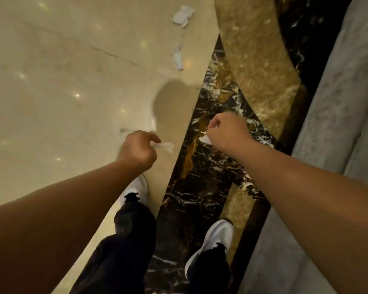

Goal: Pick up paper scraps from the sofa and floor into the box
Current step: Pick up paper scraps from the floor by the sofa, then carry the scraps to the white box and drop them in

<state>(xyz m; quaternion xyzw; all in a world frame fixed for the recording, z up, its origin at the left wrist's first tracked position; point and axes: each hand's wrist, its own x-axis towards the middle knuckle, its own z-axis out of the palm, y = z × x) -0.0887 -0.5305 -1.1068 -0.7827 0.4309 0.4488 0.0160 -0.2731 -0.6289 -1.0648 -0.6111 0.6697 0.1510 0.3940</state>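
Standing on glossy cream floor beside dark marble inlay, left hand and right hand each pinching paper scraps

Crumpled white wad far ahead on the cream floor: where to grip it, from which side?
Judging from this view, take the crumpled wad from straight above, pinching across its bulky middle; it lies loose on open cream floor with nothing around it. The thin tail at its lower edge looks likely to tear. Both hands already hold scraps: the left hand and right hand are closed on paper.
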